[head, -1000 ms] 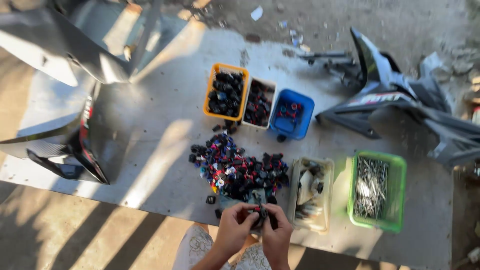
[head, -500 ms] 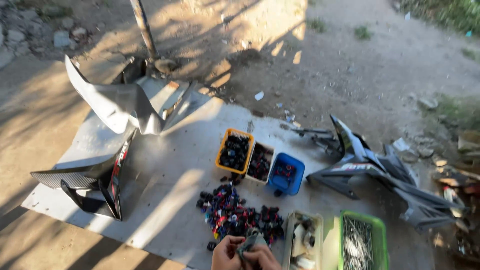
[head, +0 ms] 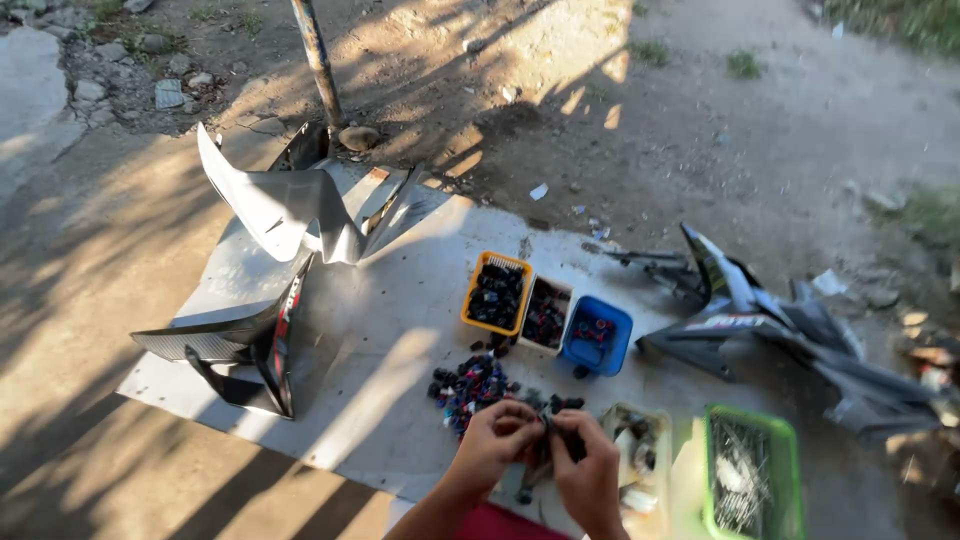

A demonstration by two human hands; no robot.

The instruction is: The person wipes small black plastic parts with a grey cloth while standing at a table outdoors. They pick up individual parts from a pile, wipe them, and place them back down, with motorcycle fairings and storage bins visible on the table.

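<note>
Dark little part (head: 548,440) pinched between both hands, low at the frame's bottom edge; left hand (head: 495,440) closed on one end, right hand (head: 590,470) closed on the other, both grips tight around it; just above the heap of small black, red and blue pieces (head: 480,385) on the pale surface (head: 400,300); beyond, orange bin (head: 496,293) of black pieces, white bin (head: 547,314) of dark ones, blue bin (head: 597,335) with few; green basket (head: 745,470) of metal pins at right.

Both hands, left hand (head: 497,440) and right hand (head: 590,472), pinching a small dark part (head: 551,432) above the pile of connectors (head: 478,384).
</note>
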